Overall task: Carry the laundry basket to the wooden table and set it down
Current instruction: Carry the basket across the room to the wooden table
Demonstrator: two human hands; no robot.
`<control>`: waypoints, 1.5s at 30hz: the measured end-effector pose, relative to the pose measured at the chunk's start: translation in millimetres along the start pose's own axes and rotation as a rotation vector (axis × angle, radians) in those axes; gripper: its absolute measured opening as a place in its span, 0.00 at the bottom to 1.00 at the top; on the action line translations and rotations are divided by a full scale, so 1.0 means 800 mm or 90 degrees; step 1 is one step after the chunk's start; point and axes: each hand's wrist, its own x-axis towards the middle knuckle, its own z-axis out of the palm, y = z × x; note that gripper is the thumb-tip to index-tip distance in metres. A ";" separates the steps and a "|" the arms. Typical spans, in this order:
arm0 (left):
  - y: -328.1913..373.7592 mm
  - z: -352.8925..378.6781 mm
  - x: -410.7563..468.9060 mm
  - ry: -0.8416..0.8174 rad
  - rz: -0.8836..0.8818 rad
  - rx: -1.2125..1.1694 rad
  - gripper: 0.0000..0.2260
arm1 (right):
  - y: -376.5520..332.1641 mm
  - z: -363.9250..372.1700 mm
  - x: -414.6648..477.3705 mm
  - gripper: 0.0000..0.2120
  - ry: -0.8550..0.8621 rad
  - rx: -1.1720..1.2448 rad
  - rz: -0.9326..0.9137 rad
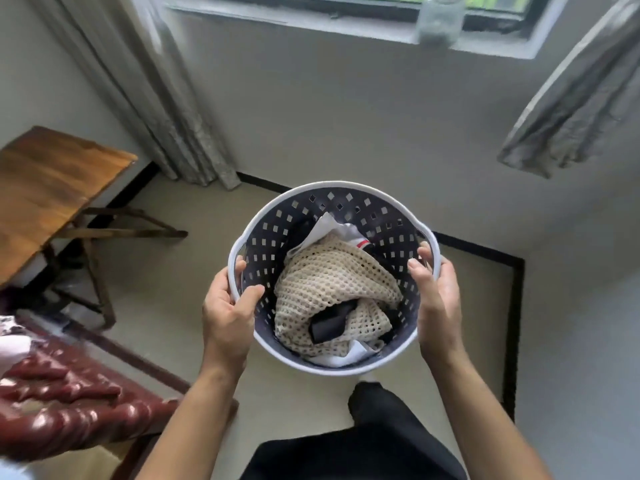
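Note:
A round laundry basket [346, 199] with a white rim and dark perforated walls hangs in the air above the floor, in front of me. A cream knitted cloth [322, 282], white fabric and a dark item lie inside. My left hand [227, 310] grips the rim on the left, thumb inside the wall. On the right side of the rim my right hand [438, 299] holds on, fingers curled over the edge. The wooden table [45, 181] stands to the left, against the wall, well apart from the basket.
A dark red padded seat [65, 400] with wooden frame sits at lower left, close to my left arm. Grey curtains [145, 91] hang by the window; a glass jar [438, 19] stands on the sill. Beige floor [304, 393] lies below, walls close ahead and right.

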 end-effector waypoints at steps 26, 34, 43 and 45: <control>0.131 -0.083 0.670 0.324 0.030 -0.013 0.23 | -0.107 0.621 0.522 0.22 -0.273 -0.089 -0.048; 0.156 -0.081 0.848 0.380 0.005 -0.050 0.19 | -0.102 0.781 0.674 0.21 -0.323 -0.076 -0.023; 0.188 -0.147 0.947 0.658 -0.014 -0.094 0.21 | -0.110 1.025 0.762 0.19 -0.593 -0.080 -0.012; 0.190 -0.174 0.947 0.744 -0.012 -0.110 0.23 | -0.108 1.081 0.748 0.18 -0.670 -0.087 -0.016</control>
